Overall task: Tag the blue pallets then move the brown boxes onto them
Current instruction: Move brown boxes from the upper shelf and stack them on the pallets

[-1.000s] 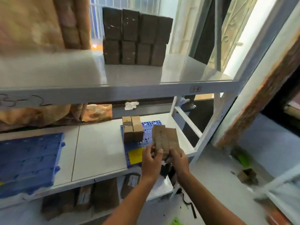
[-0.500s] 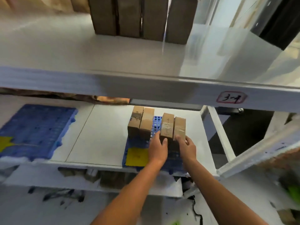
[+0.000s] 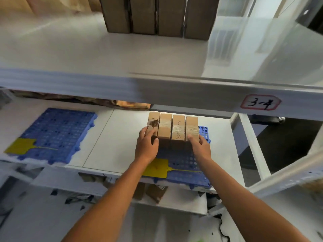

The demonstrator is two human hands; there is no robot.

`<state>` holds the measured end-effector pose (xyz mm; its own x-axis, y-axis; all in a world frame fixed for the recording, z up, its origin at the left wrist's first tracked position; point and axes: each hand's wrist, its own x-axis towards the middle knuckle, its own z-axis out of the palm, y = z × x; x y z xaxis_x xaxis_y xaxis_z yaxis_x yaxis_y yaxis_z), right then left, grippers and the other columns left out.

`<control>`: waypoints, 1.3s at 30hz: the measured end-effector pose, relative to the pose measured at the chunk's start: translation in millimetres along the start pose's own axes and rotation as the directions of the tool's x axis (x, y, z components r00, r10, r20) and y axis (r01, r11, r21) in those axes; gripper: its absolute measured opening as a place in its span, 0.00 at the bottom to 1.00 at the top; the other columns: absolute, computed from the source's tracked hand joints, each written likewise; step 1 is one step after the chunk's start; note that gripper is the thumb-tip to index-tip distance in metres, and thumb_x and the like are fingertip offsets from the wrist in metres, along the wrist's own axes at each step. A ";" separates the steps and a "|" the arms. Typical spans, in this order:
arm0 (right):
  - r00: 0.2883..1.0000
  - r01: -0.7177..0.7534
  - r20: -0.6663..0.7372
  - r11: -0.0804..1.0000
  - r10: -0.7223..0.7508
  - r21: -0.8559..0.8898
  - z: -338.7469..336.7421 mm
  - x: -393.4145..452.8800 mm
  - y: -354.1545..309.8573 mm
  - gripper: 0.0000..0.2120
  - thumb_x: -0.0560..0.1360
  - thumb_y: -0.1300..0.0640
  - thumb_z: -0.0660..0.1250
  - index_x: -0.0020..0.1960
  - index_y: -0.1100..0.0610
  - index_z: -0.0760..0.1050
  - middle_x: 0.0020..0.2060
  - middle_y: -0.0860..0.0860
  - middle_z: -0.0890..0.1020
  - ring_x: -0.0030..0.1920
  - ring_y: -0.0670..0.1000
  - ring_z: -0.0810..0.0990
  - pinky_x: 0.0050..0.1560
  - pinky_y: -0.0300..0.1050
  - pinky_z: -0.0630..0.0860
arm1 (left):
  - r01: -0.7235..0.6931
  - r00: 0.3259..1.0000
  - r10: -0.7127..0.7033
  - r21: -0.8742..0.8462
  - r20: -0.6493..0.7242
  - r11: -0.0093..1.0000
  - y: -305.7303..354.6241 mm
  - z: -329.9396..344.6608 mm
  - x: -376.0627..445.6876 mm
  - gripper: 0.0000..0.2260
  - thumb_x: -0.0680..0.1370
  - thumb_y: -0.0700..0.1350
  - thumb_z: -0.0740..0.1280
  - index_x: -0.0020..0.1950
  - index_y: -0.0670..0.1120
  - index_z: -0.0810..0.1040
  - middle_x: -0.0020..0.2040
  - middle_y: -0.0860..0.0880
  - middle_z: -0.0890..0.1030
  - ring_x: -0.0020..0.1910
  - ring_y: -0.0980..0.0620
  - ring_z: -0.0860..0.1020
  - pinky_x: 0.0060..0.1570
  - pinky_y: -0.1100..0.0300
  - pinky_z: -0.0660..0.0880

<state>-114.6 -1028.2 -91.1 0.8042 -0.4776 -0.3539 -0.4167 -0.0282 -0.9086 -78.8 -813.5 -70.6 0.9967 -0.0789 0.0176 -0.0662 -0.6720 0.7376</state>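
Your two bare forearms reach in from 6 o'clock toward the middle shelf [image 3: 108, 151], a smooth white board in a pale metal rack. Below its front edge a lower shelf holds brown cartons, mostly hidden and blurred.

Nearest you on the middle shelf lies the right blue pallet [image 3: 185, 165], a flat plastic grid pierced with rows of holes and edged with small round studs. A yellow tag [image 3: 155, 167] with a thin tail lies flat on its front left corner, at 6 o'clock from the boxes.

Your left hand [image 3: 146, 145] presses flat against the left end of the row of brown boxes [image 3: 173, 131], fingers [image 3: 151, 132] together on the first box's face. Your right hand [image 3: 201, 145] mirrors it at the right end, its fingers laid against the last box. Both hands squeeze the row between them rather than curl around any one box. The four boxes are upright cardboard blocks, standing side by side and touching, on the far half of that pallet. Clear tape bands wrap them; the first carries dark printed stripes, the third handwriting.

At 9 o'clock, well apart, the left blue pallet [image 3: 57, 131] lies flat with its own yellow tag [image 3: 20, 145] on the front left corner, and no boxes on it.

Farther, the upper shelf's beam bears a red-edged label [image 3: 260, 104] reading "3-4". At 12 o'clock on that glossy shelf stand four darker cartons [image 3: 157, 16], pressed together.
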 end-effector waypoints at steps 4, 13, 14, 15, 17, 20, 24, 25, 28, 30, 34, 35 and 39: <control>1.000 0.001 0.008 1.000 -0.001 -0.017 -7.4 -2.5 -3.3 0.23 0.76 0.42 0.70 0.68 0.49 0.78 0.60 0.49 0.83 0.57 0.48 0.80 0.50 0.45 0.75 | -0.001 1.000 0.001 0.002 0.008 1.000 -2.7 -3.1 -2.1 0.19 0.83 0.45 0.64 0.75 0.54 0.72 0.80 0.51 0.61 0.76 0.46 0.67 0.67 0.52 0.73; 1.000 0.004 0.000 0.990 -0.004 -0.140 -14.2 -1.3 -1.0 0.38 0.69 0.29 0.61 0.72 0.50 0.74 0.64 0.51 0.80 0.61 0.54 0.79 0.63 0.58 0.78 | -0.022 0.990 0.010 0.085 0.137 0.996 -9.2 -15.1 7.7 0.22 0.83 0.50 0.64 0.77 0.56 0.66 0.83 0.52 0.56 0.80 0.45 0.61 0.72 0.43 0.70; 1.000 -0.011 -0.030 0.985 0.005 -0.171 -17.0 1.2 -0.2 0.41 0.69 0.27 0.58 0.73 0.51 0.73 0.66 0.53 0.79 0.63 0.56 0.79 0.65 0.60 0.76 | -0.027 0.990 0.013 0.097 0.140 0.995 -8.6 -20.5 6.8 0.23 0.83 0.51 0.63 0.78 0.56 0.66 0.83 0.52 0.56 0.80 0.45 0.60 0.73 0.42 0.69; 0.998 -0.026 -0.063 0.978 0.013 -0.205 -18.1 -0.2 -2.1 0.42 0.70 0.27 0.54 0.74 0.53 0.72 0.67 0.54 0.79 0.64 0.58 0.78 0.66 0.61 0.75 | -0.032 0.990 0.018 0.101 0.136 0.994 -8.1 -27.9 5.4 0.23 0.83 0.52 0.62 0.79 0.56 0.65 0.83 0.52 0.57 0.81 0.45 0.59 0.73 0.41 0.68; 0.994 -0.024 -0.113 0.952 -0.011 -0.305 -18.5 -6.8 -8.2 0.38 0.76 0.30 0.50 0.73 0.55 0.72 0.69 0.57 0.78 0.65 0.59 0.78 0.67 0.59 0.73 | -0.059 0.990 0.044 0.109 0.135 0.992 -8.1 -45.5 1.9 0.23 0.84 0.54 0.60 0.79 0.56 0.65 0.83 0.52 0.58 0.81 0.46 0.60 0.74 0.42 0.67; 0.974 0.057 -0.173 0.896 -0.147 -0.440 -6.5 -40.8 -40.1 0.27 0.81 0.38 0.52 0.64 0.56 0.76 0.62 0.58 0.81 0.57 0.59 0.80 0.62 0.56 0.76 | -0.117 0.985 0.093 0.165 0.146 0.979 -14.8 -85.4 2.2 0.23 0.85 0.58 0.54 0.80 0.56 0.64 0.82 0.53 0.59 0.81 0.48 0.58 0.77 0.45 0.63; 0.946 0.163 -0.126 0.775 -0.297 -0.610 25.8 -85.3 -80.3 0.28 0.81 0.40 0.54 0.71 0.58 0.71 0.69 0.57 0.76 0.69 0.59 0.74 0.68 0.57 0.71 | -0.209 0.966 0.161 0.249 0.202 0.946 -26.2 -153.5 11.9 0.25 0.85 0.58 0.52 0.81 0.53 0.62 0.82 0.51 0.59 0.81 0.47 0.57 0.78 0.47 0.58; 0.940 0.184 -0.107 0.744 -0.325 -0.642 38.4 -103.6 -88.7 0.29 0.81 0.40 0.53 0.72 0.58 0.71 0.71 0.57 0.74 0.70 0.59 0.72 0.70 0.57 0.70 | -0.235 0.960 0.180 0.259 0.216 0.937 -31.2 -172.0 12.1 0.25 0.85 0.58 0.52 0.81 0.52 0.63 0.82 0.51 0.61 0.81 0.47 0.58 0.78 0.49 0.58; 0.929 0.229 -0.058 0.689 -0.366 -0.687 77.2 -158.0 -112.4 0.27 0.84 0.43 0.56 0.77 0.58 0.66 0.77 0.57 0.68 0.77 0.58 0.67 0.75 0.54 0.65 | -0.276 0.950 0.222 0.254 0.221 0.927 -43.0 -222.4 5.6 0.24 0.84 0.59 0.54 0.79 0.52 0.66 0.80 0.50 0.65 0.79 0.46 0.62 0.76 0.50 0.61; 0.926 0.253 -0.026 0.670 -0.377 -0.698 107.5 -200.0 -134.3 0.30 0.85 0.43 0.56 0.82 0.58 0.60 0.81 0.54 0.62 0.81 0.54 0.59 0.79 0.50 0.57 | -0.318 0.933 0.265 0.216 0.241 0.923 -50.1 -260.9 -3.0 0.25 0.82 0.62 0.53 0.77 0.57 0.67 0.79 0.51 0.67 0.77 0.45 0.66 0.74 0.48 0.65; 0.887 0.359 0.028 0.653 -0.460 -0.667 163.1 -271.9 -171.7 0.30 0.85 0.43 0.57 0.83 0.54 0.59 0.82 0.50 0.59 0.82 0.52 0.58 0.78 0.48 0.58 | -0.447 0.881 0.398 0.174 0.256 0.877 -58.5 -331.0 -13.8 0.27 0.80 0.65 0.50 0.79 0.61 0.62 0.82 0.58 0.59 0.78 0.48 0.66 0.72 0.46 0.68; 0.872 0.387 0.038 0.642 -0.487 -0.662 179.2 -291.0 -181.8 0.30 0.85 0.42 0.57 0.83 0.54 0.59 0.82 0.50 0.60 0.81 0.52 0.59 0.78 0.48 0.60 | -0.484 0.865 0.437 0.177 0.246 0.857 -59.0 -352.5 -22.3 0.29 0.79 0.66 0.48 0.80 0.62 0.58 0.82 0.58 0.57 0.78 0.48 0.66 0.71 0.45 0.68; 0.792 0.533 0.102 0.602 -0.601 -0.594 249.2 -365.3 -212.6 0.26 0.85 0.43 0.57 0.81 0.51 0.64 0.80 0.50 0.66 0.78 0.54 0.66 0.73 0.49 0.65 | -0.533 0.844 0.500 0.198 0.194 0.823 -67.4 -437.8 -62.4 0.26 0.82 0.67 0.45 0.80 0.65 0.57 0.75 0.52 0.72 0.71 0.44 0.73 0.70 0.45 0.69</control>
<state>-214.1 -628.9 176.1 0.9310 -0.2720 0.2435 -0.0738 -0.7935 -0.6041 -116.1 -440.9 174.2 0.7992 -0.5453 0.2529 -0.5948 -0.6568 0.4634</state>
